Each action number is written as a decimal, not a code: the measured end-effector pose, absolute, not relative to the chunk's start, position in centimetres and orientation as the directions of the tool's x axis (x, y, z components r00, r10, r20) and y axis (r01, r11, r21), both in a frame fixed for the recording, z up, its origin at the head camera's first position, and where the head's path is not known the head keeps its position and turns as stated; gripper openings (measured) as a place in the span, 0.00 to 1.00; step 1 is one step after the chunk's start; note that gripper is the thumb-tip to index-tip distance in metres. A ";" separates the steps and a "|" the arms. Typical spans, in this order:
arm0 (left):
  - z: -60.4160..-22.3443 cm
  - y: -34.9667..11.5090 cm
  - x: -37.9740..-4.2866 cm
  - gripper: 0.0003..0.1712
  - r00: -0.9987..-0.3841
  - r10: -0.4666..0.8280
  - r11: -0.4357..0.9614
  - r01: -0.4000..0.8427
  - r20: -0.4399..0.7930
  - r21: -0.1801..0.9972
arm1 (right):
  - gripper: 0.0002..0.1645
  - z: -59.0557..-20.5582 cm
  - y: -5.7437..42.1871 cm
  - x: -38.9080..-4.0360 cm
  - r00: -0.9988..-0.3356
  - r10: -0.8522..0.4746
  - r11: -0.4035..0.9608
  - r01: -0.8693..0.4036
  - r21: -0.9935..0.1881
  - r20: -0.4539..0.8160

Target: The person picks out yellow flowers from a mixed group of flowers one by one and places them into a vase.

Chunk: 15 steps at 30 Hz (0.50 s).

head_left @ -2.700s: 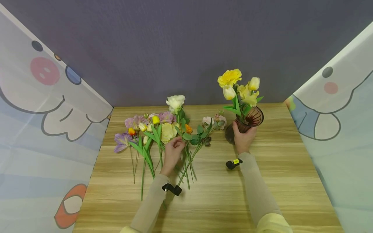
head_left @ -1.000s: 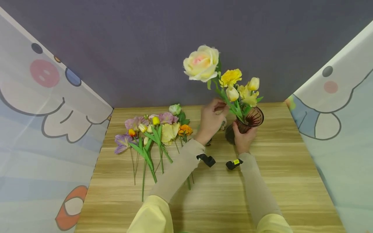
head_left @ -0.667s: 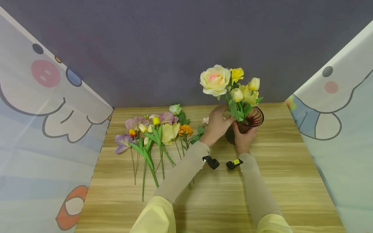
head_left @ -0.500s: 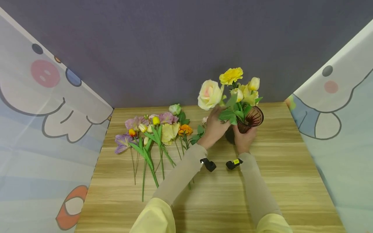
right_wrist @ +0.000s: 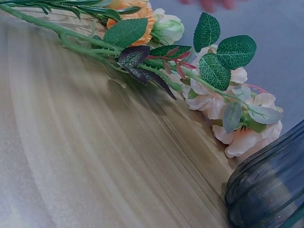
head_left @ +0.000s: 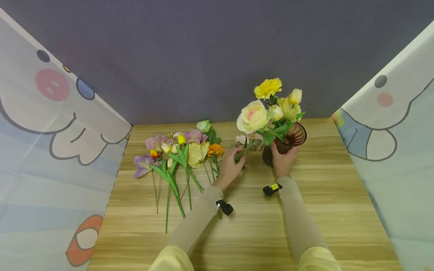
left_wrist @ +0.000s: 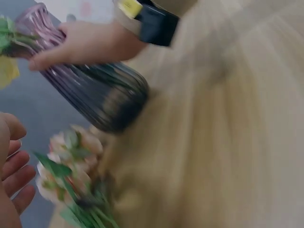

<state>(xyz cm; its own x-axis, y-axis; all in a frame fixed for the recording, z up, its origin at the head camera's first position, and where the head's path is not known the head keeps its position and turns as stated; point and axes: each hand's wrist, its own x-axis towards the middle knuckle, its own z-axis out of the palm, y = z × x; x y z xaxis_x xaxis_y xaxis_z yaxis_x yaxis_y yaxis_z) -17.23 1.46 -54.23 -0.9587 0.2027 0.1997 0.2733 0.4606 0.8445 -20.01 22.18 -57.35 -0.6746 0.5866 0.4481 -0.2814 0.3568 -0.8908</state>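
Note:
In the head view my right hand (head_left: 285, 161) grips the ribbed purple glass vase (head_left: 295, 134), which leans to the left in the left wrist view. From the vase rise a yellow carnation (head_left: 268, 89), a cream rose (head_left: 252, 116) with a pinkish middle, pale tulips (head_left: 295, 96) and a yellow ruffled bloom. My left hand (head_left: 231, 168) hovers by the pale pink roses (left_wrist: 76, 147) lying on the table. Its fingers (left_wrist: 18, 166) are loosely bent and hold nothing. Leafy stems (right_wrist: 142, 66) of those roses show in the right wrist view, beside the vase base.
Left of the roses lie an orange flower (head_left: 215, 150), a whitish-green bloom (head_left: 204, 127), a pale yellow flower (head_left: 197, 154), several tulips (head_left: 166, 148) and purple flowers (head_left: 143, 165). A grey wall (head_left: 203, 67) stands behind the wooden table (head_left: 257, 233).
My left hand carried the cream rose from the pile into the vase and let it go. It has since moved left and down to the pink roses. The right hand stays on the vase.

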 end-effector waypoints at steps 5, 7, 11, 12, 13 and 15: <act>-56.3 -0.6 -15.7 0.15 -0.970 0.123 0.487 0.243 0.209 0.839 | 0.39 -57.4 22.2 -19.9 -0.689 0.589 0.330 -0.272 -0.904 0.422; -56.9 -1.4 -15.2 0.14 -0.972 0.085 0.487 0.234 0.221 0.841 | 0.38 -57.3 22.2 -19.8 -0.687 0.592 0.330 -0.270 -0.905 0.421; -57.9 -2.5 -14.3 0.13 -0.973 0.003 0.491 0.204 0.232 0.847 | 0.39 -57.2 22.1 -19.8 -0.685 0.591 0.337 -0.271 -0.901 0.427; -58.0 -2.7 -14.1 0.12 -0.973 -0.014 0.497 0.195 0.232 0.846 | 0.39 -57.1 22.1 -19.8 -0.683 0.589 0.341 -0.273 -0.900 0.431; -58.2 -2.9 -14.0 0.12 -0.972 -0.026 0.500 0.189 0.232 0.845 | 0.39 -57.1 22.1 -19.9 -0.684 0.588 0.340 -0.276 -0.899 0.432; -58.6 -3.3 -13.7 0.12 -0.970 -0.038 0.512 0.186 0.238 0.839 | 0.40 -57.1 22.1 -19.8 -0.686 0.584 0.343 -0.277 -0.898 0.434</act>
